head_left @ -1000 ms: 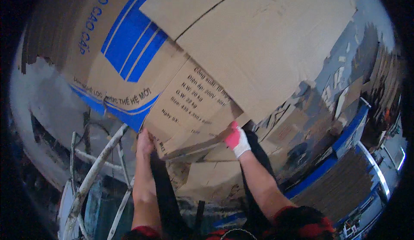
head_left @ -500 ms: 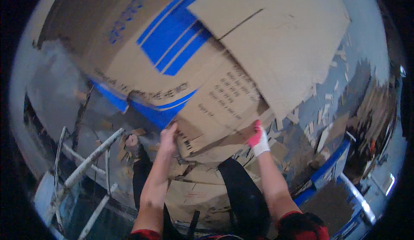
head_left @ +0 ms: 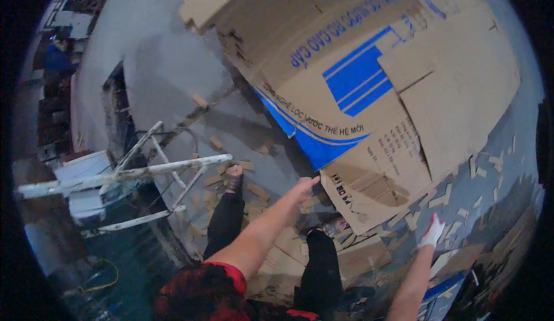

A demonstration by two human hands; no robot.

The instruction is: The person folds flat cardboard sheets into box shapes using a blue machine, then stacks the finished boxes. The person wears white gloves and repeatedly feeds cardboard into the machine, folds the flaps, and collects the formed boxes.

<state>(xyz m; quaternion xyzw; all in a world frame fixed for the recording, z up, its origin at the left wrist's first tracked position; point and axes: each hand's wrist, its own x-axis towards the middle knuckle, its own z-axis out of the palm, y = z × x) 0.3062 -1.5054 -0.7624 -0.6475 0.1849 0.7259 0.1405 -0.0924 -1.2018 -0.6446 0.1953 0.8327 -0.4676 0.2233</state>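
A large brown cardboard carton [head_left: 392,142], opened out with blue printed bands, spans the upper right. My bare left hand [head_left: 306,188] is closed at its near left corner, fingertips against the edge. In a white and pink glove, my right hand [head_left: 431,233] is off the cardboard, below its near right edge. Its fingers look partly spread with nothing seen in them, though they are small and blurred.
Cardboard scraps [head_left: 444,197] litter the grey floor around my feet and to the right. At left stands a white-painted metal frame [head_left: 144,171]. More flat cardboard [head_left: 363,257] lies beneath and between my legs.
My view has swung left, so the carton now appears farther right. My right hand has let go of the carton's near edge and moved away. My left hand stays at its corner.
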